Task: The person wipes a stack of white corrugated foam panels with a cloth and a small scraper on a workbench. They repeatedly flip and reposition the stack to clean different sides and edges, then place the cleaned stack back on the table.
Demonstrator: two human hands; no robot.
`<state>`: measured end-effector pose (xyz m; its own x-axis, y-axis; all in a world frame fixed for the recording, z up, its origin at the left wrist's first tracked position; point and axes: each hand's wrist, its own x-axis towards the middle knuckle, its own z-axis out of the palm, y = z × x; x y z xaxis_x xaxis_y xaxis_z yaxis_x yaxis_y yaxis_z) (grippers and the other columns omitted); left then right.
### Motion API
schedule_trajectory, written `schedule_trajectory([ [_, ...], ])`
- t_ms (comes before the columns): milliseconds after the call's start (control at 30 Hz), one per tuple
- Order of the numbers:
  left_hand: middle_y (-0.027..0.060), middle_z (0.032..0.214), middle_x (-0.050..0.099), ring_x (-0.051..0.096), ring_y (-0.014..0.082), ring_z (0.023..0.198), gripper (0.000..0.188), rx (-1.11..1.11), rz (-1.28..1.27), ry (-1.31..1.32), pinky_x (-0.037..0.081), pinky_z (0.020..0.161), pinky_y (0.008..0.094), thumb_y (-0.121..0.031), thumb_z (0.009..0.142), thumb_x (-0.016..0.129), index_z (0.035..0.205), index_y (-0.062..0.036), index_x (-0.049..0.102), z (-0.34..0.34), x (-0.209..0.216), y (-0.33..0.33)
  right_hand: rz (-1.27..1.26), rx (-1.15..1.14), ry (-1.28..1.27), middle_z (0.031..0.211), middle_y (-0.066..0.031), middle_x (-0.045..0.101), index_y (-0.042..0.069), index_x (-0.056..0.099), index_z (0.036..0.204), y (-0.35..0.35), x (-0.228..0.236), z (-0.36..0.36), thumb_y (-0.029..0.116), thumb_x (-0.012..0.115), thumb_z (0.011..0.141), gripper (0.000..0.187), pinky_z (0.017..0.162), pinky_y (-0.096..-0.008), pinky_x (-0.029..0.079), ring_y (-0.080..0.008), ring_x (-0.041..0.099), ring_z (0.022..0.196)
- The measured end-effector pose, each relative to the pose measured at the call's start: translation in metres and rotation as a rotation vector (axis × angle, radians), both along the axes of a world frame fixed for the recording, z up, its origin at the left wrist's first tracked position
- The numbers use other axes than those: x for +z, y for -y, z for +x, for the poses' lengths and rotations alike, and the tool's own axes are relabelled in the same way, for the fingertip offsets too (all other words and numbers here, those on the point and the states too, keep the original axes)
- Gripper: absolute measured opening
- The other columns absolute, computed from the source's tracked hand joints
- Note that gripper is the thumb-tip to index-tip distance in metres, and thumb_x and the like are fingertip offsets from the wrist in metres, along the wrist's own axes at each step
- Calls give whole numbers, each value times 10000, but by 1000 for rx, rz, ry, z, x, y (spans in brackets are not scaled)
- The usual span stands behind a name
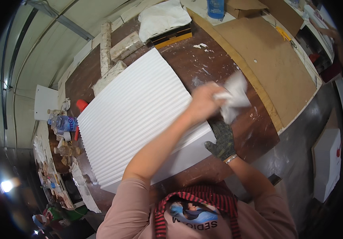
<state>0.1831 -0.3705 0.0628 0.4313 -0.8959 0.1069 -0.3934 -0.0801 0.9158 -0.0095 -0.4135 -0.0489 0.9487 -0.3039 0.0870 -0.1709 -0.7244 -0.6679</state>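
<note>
A large white ribbed panel lies aslant on a dark brown table, with a smooth white side face toward me. My left hand, bare and blurred by motion, grips a crumpled white cloth just past the panel's right edge. The cloth is smeared by motion too. My right hand, in a dark grey-green glove, holds the panel's near right corner, its thumb pointing over the white surface. Part of the glove's fingertips lies close under the cloth. My left forearm crosses above the panel and hides some of its ribs.
Behind the panel, a white cloth covers a black and yellow box. Stained white blocks stand beside it. Plastic bottles and a red-handled tool are at left. A brown board and blue bottle are at right.
</note>
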Motion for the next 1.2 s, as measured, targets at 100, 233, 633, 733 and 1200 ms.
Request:
schedule_trajectory([
  [100, 107, 974, 636, 609, 240, 940, 228, -226, -48, 12, 482, 841, 367, -180, 901, 705, 1057, -15, 711, -27, 34, -41, 1038, 16, 181, 1169, -110, 602, -10, 556, 1306, 0, 10, 5, 337, 554, 991, 468, 961, -313, 417, -213, 553, 1088],
  [233, 97, 970, 648, 606, 224, 919, 208, 196, 18, -175, 488, 826, 345, -136, 867, 679, 1025, -7, 715, -17, 58, -174, -186, 153, -93, 1111, -158, 645, -6, 592, 1230, 2, 2, 9, 265, 649, 945, 398, 975, -383, 463, -247, 622, 1057],
  [633, -12, 904, 593, 513, 99, 829, 121, 1487, 302, 526, 443, 758, 281, -109, 993, 610, 1008, 5, 648, -49, 60, -610, 923, -196, 31, 1496, -213, 482, -28, 431, 1492, 7, -5, -8, 271, 614, 992, 611, 1211, -447, 258, -326, 434, 1394],
  [733, 106, 1173, 673, 604, 140, 1025, 322, 1385, 608, 430, 471, 923, 285, -174, 975, 651, 1246, 1, 654, -39, 23, -635, 756, 118, 143, 1552, -122, 453, -5, 420, 1516, 20, 18, 15, 359, 389, 1092, 559, 1226, -390, 241, -229, 407, 1429],
  [1200, 139, 1645, 287, 278, 247, 1511, 829, 1113, -182, -975, 205, 1240, 381, -633, 1065, 234, 1603, -3, 214, -45, -42, -562, 1007, 250, 10, 1569, -97, 448, 26, 443, 1517, 85, 32, 175, 388, 351, 1108, 554, 1243, -390, 222, -236, 399, 1448],
])
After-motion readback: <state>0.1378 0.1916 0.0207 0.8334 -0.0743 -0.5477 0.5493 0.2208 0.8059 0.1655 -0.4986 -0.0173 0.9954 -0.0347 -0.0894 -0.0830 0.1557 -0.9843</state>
